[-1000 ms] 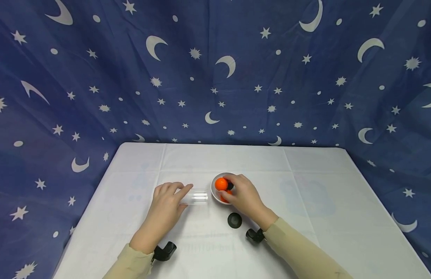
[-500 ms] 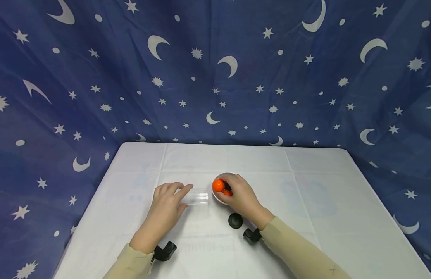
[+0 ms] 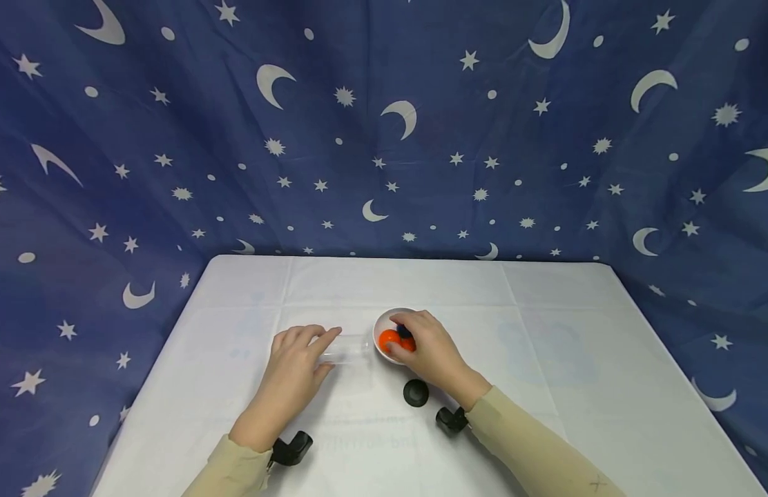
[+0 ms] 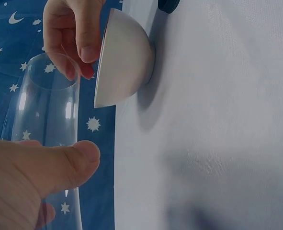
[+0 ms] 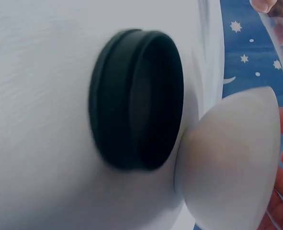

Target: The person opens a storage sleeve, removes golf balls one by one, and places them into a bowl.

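Observation:
My left hand [image 3: 295, 364] grips a clear tube [image 3: 347, 350], which lies sideways with its open mouth towards the bowl. In the left wrist view the thumb crosses the clear wall [image 4: 45, 115]. Just right of the mouth stands a small white bowl [image 3: 384, 319] with orange balls [image 3: 389, 340] and a dark ball [image 3: 404, 330] in it. Over the bowl's right side is my right hand [image 3: 432, 348], finger and thumb reaching inside around the dark ball; I cannot tell whether they grip it. Its other fingertips are hidden in the head view.
A round black cap [image 3: 416, 393] lies on the white-covered table [image 3: 545, 331], in front of the bowl and near my right wrist. Black wrist cameras [image 3: 292, 448] sit under both wrists. A blue star-and-moon cloth [image 3: 384, 138] hangs behind the table.
The upper orange ball has shifted left, then down within the bowl, and the dark ball shows more between finger and thumb. My left hand and the tube have stayed in place.

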{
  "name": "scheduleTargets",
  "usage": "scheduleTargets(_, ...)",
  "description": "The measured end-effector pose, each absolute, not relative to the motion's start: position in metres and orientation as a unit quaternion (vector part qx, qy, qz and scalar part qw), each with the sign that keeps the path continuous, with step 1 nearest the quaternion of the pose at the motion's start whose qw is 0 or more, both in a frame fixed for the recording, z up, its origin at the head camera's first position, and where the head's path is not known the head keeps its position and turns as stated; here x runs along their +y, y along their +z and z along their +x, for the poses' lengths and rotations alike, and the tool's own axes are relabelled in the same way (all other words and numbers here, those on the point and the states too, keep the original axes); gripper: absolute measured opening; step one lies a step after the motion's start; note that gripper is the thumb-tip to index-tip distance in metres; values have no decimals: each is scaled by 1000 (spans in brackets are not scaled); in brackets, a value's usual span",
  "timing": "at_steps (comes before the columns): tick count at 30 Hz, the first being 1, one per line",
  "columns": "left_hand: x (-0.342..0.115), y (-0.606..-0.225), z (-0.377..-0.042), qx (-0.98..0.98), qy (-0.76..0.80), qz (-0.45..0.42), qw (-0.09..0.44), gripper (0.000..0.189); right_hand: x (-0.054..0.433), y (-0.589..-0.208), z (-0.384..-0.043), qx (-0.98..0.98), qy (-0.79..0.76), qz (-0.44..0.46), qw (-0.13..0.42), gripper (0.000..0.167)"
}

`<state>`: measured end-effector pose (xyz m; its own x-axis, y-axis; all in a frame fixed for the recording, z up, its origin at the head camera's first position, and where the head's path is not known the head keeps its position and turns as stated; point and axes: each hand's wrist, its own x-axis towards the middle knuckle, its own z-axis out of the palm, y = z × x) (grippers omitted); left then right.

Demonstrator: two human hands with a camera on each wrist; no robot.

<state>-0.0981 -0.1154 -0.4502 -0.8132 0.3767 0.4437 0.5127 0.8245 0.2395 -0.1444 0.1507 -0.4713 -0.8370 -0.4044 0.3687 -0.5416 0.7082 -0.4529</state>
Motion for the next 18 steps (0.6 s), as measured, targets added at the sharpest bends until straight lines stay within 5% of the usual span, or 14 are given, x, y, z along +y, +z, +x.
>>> scheduleTargets(18,-113,-457,-104,-937,-253,-178,159,60,174,-473,-145,-925,215,261,176,58)
